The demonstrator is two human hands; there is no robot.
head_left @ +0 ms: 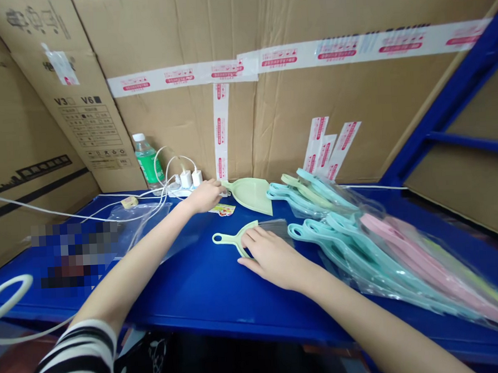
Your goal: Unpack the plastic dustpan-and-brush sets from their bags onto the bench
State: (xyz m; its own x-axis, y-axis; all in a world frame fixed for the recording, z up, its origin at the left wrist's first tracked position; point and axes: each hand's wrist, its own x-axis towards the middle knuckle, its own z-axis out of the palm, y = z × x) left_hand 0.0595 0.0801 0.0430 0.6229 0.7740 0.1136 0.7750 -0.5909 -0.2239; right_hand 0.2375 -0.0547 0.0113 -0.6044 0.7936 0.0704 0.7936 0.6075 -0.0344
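On the blue shelf, below a wall of taped cartons, two hands are at work on a pale green set. The left hand, reaching out from a striped sleeve, is at the far edge with its fingers at the handle tip of the dustpan; whether it grips the handle cannot be determined. The dustpan lies flat, handle pointing left, just beside a small printed card. The right hand lies open and palm down across the brush, its fingers over the neck and its thumb spread on the shelf. The brush lies flat, nearer the person than the dustpan, with its handle to the left and dark bristles to the right. Beyond the left hand stand a power strip with two white chargers and a water bottle. Bagged aqua and pink sets are piled to the right. A loose clear bag lies left of the left arm's reach, partly beside a pixelated patch.
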